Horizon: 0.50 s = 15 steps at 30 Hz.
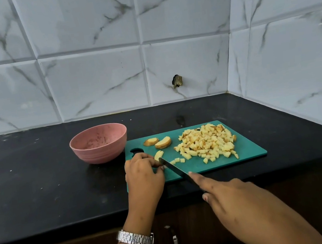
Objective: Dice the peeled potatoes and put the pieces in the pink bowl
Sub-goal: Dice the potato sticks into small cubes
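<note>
- the potato pieces (207, 142) are small pale yellow cubes, some with brown edges. they sit in a heap on the right part of the green board (248, 151).
- two bigger potato slices (162, 142) lie at the board's far left, near the pink bowl (98, 155).
- the bowl stands on the black bench (39, 181), touching the board's corner.
- the left hand (142, 172) has its grip pinched on a thin potato strip (158, 155).
- the right hand (230, 197) has its grip closed round the knife (173, 168), with one finger straight along the blade's back.
</note>
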Each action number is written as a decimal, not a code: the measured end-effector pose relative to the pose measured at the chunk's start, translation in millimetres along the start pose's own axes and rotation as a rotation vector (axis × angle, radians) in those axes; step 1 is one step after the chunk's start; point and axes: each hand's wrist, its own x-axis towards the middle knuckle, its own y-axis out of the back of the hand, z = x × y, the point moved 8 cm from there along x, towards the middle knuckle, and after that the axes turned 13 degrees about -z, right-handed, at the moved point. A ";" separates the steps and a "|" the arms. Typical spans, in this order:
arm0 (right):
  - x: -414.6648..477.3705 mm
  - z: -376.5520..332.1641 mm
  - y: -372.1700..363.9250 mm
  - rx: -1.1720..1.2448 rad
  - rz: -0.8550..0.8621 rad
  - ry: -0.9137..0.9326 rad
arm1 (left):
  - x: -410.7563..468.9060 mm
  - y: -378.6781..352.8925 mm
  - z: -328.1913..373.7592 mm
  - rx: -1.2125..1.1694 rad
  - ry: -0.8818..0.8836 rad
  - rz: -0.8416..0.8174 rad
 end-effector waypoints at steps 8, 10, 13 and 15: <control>1.5 4.6 2.7 0.049 0.009 0.024 | 1.6 0.8 -3.0 0.008 0.044 0.002; -3.9 8.4 7.5 0.062 0.041 0.008 | 4.9 0.0 -2.3 0.007 0.070 -0.034; -10.9 9.1 10.9 0.098 0.061 0.010 | 14.6 -2.6 3.4 0.041 0.073 -0.105; -11.9 8.1 7.5 0.157 0.034 0.032 | 20.1 -4.2 6.1 0.026 0.053 -0.133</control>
